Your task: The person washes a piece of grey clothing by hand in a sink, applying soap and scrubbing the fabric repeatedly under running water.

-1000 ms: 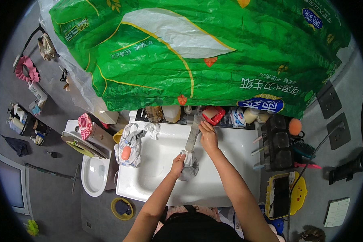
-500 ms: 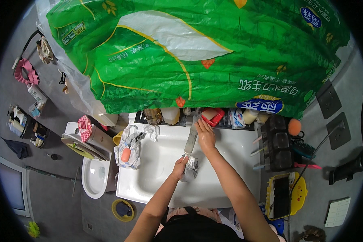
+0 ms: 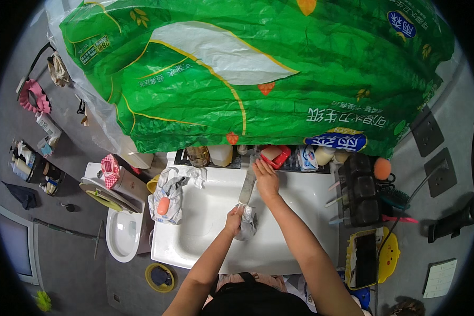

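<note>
Over the white washbasin (image 3: 295,239), my left hand (image 3: 234,218) is closed at the end of the long grey faucet spout (image 3: 247,187). It grips a small grey-white bundle (image 3: 247,227), perhaps a wet cloth, which hangs into the basin. My right hand (image 3: 267,179) lies along the faucet's far end, fingers stretched out; the faucet's top there is partly hidden. Just beyond those fingertips sits a red soap dish (image 3: 282,157) with a pale bar in it. A crumpled white cloth (image 3: 166,197) rests on the basin's left rim, with an orange soap bar (image 3: 163,206) on top.
A big green plastic package (image 3: 195,100) fills the space above the back ledge. Bottles, among them a yellowish one (image 3: 221,155), line that ledge. A black rack (image 3: 361,189) and a yellow holder with a phone (image 3: 366,258) stand at right. To the left is a toilet (image 3: 124,234).
My right hand has shifted slightly down and left along the faucet. My left hand stays at the spout's end with the grey-white bundle. The whole view has moved a little.
</note>
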The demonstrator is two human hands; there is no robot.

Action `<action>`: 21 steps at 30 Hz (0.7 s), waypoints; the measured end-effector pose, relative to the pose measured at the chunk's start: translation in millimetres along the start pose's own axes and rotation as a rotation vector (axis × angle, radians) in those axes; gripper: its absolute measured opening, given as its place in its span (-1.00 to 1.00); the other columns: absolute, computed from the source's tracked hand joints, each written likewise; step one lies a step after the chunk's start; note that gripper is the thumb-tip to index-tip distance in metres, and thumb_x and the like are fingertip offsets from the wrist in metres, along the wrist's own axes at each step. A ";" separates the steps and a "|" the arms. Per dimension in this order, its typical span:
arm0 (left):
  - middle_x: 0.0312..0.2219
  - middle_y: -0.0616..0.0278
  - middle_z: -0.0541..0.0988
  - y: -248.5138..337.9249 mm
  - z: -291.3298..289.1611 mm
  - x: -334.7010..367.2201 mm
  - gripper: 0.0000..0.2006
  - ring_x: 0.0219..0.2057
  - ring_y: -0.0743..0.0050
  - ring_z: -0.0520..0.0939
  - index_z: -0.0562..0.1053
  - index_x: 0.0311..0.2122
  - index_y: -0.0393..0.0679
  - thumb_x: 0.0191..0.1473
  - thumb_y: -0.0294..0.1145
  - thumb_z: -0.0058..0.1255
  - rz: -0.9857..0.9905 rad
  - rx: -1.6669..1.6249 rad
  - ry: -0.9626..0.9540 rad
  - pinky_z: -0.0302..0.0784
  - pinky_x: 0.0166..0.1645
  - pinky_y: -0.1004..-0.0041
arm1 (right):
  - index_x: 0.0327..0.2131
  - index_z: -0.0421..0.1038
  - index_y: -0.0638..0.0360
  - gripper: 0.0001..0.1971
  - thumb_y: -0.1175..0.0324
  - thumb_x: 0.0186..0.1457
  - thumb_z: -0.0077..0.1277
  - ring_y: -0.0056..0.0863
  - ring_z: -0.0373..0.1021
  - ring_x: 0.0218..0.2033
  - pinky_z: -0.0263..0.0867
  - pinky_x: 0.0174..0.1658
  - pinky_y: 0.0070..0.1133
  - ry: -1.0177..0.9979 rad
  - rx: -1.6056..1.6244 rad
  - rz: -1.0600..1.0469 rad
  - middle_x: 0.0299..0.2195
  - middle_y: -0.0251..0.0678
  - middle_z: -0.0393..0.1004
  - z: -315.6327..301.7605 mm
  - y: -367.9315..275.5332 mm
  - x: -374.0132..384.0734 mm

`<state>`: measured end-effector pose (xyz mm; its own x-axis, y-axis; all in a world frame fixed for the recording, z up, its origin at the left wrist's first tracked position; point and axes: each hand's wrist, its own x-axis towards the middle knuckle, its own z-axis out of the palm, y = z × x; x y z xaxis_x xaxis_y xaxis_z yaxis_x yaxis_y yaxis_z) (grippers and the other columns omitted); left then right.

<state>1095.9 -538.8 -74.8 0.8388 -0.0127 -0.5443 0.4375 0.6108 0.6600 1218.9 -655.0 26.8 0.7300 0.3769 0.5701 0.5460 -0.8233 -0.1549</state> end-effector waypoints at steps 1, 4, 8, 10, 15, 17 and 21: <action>-0.57 0.39 0.46 -0.7 -0.4 0.5 -0.87 -0.54 0.61 0.45 0.40 -0.42 -0.10 0.03 -0.34 -0.19 0.002 -0.004 0.003 0.36 -0.41 0.56 | -0.26 0.37 0.16 -0.65 0.56 -0.23 -0.22 -0.38 0.21 -0.06 0.12 -0.02 -0.48 0.000 -0.003 -0.002 -0.13 -0.25 0.32 0.0 -0.2 0.2; -0.56 0.38 0.46 -3.9 -4.4 2.9 -0.87 -0.54 0.60 0.45 0.40 -0.41 -0.10 0.03 -0.34 -0.19 0.012 0.010 0.008 0.36 -0.41 0.56 | -0.25 0.35 0.17 -0.66 0.52 -0.20 -0.23 -0.39 0.21 -0.05 0.10 -0.01 -0.49 -0.006 -0.012 -0.010 -0.13 -0.25 0.31 0.0 -2.0 0.3; -0.55 0.37 0.47 -4.8 -8.8 3.5 -0.86 -0.52 0.59 0.46 0.40 -0.40 -0.11 0.03 -0.33 -0.19 0.028 -0.007 0.023 0.37 -0.41 0.54 | -0.24 0.34 0.20 -0.69 0.45 -0.13 -0.25 -0.39 0.20 -0.05 0.09 0.01 -0.51 0.017 -0.016 -0.022 -0.13 -0.24 0.31 -0.5 -5.1 -0.6; -0.54 0.35 0.48 -0.4 -3.3 -2.6 -0.85 -0.52 0.58 0.47 0.40 -0.40 -0.11 0.04 -0.32 -0.19 -0.005 -0.016 0.004 0.38 -0.41 0.53 | -0.24 0.34 0.19 -0.69 0.45 -0.13 -0.25 -0.39 0.20 -0.05 0.10 0.00 -0.51 0.036 -0.028 -0.029 -0.13 -0.25 0.31 -0.6 -0.8 -3.8; -0.55 0.33 0.49 6.2 -0.1 -8.5 -0.83 -0.54 0.56 0.48 0.39 -0.42 -0.13 0.04 -0.28 -0.18 -0.009 -0.066 -0.024 0.40 -0.42 0.52 | -0.22 0.31 0.17 -0.68 0.45 -0.13 -0.24 -0.40 0.19 -0.05 0.11 -0.01 -0.49 0.074 -0.048 -0.067 -0.12 -0.26 0.29 -2.6 -2.1 -6.7; -0.55 0.32 0.49 6.5 0.9 -9.3 -0.82 -0.55 0.55 0.49 0.39 -0.42 -0.14 0.04 -0.28 -0.18 -0.006 -0.058 0.002 0.40 -0.42 0.53 | -0.21 0.30 0.16 -0.68 0.45 -0.14 -0.24 -0.39 0.19 -0.05 0.10 -0.01 -0.49 0.061 -0.034 -0.052 -0.12 -0.27 0.28 -4.8 -1.3 -6.7; -0.56 0.33 0.48 7.8 -5.6 -8.8 -0.83 -0.57 0.57 0.47 0.39 -0.43 -0.14 0.03 -0.28 -0.17 -0.029 -0.060 0.005 0.39 -0.44 0.54 | -0.20 0.30 0.16 -0.67 0.45 -0.14 -0.23 -0.37 0.19 -0.05 0.10 -0.02 -0.49 0.005 -0.052 -0.031 -0.12 -0.26 0.28 -18.7 -13.2 4.4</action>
<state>1090.1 -529.5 -67.7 0.8245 -0.0269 -0.5653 0.4410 0.6565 0.6120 1207.3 -650.4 46.4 0.7108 0.4006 0.5782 0.5462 -0.8322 -0.0950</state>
